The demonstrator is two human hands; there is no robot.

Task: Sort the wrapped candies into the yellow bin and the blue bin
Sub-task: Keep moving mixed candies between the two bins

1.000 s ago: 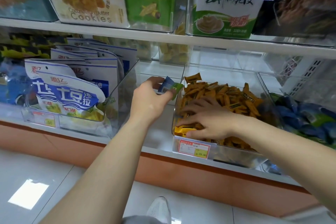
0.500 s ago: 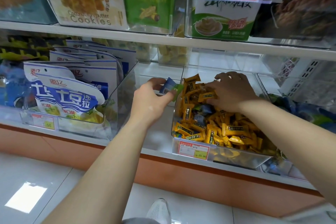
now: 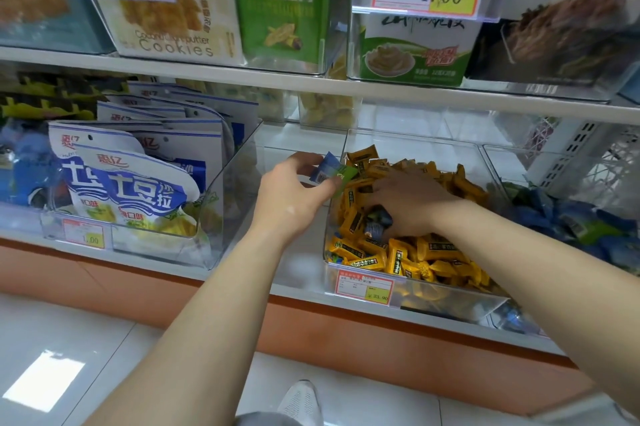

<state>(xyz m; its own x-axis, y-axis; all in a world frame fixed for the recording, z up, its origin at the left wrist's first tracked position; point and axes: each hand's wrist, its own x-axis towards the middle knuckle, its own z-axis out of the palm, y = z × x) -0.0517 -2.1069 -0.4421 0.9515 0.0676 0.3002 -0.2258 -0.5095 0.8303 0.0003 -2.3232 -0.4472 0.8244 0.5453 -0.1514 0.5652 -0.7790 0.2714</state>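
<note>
Running across the view, the lower shelf is carrying three clear bins along its front edge. Toward the left end, the snack bin is holding upright blue-and-white potato snack bags. Right of the middle, the yellow bin is brimming with yellow wrapped candies and wearing a price tag on its front wall. Just beside it, toward the right end, the blue bin is holding blue wrapped candies.

The right hand is reaching down into the yellow bin, palm down on the heap. Its grip is curling tight, with fingers and thumb pinching a dark blue candy that is lying among the yellow ones near the bin's left wall.

The left hand is hovering over the bare strip of shelf between the snack bin and the yellow bin. Its grip is narrow, thumb and fingertips pinching a blue-and-green candy just beside the yellow bin's back left corner.
</note>
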